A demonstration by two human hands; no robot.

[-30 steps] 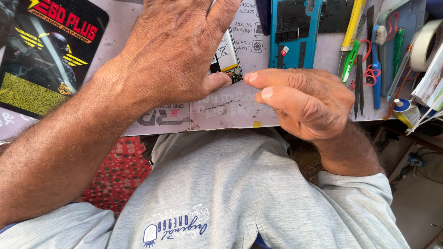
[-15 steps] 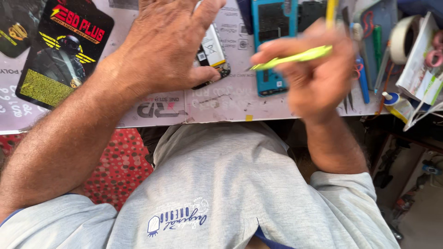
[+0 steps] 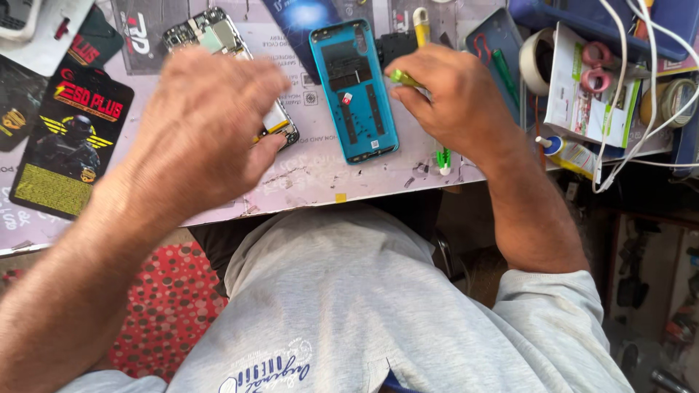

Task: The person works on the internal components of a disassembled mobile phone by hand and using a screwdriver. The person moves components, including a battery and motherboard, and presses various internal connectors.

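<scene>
Left hand (image 3: 207,127) hovering over opened phone (image 3: 229,54), fingers spread, blurred. Right hand (image 3: 455,102) gripping green screwdriver (image 3: 404,77), fingers clamped, beside teal back cover (image 3: 354,87) lying on surface (image 3: 320,175).

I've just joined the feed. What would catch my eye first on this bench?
The teal phone back cover lying inside-up at mid-bench. Right hand beside it grips a green tool; left hand rests over an opened phone. A tape roll and scissors crowd the far right.

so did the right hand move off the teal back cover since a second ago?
Cannot tell: the head camera shifted. The right hand now grips a yellow-green tool at the right edge of the teal cover; earlier it sat empty at the bench edge.
</scene>
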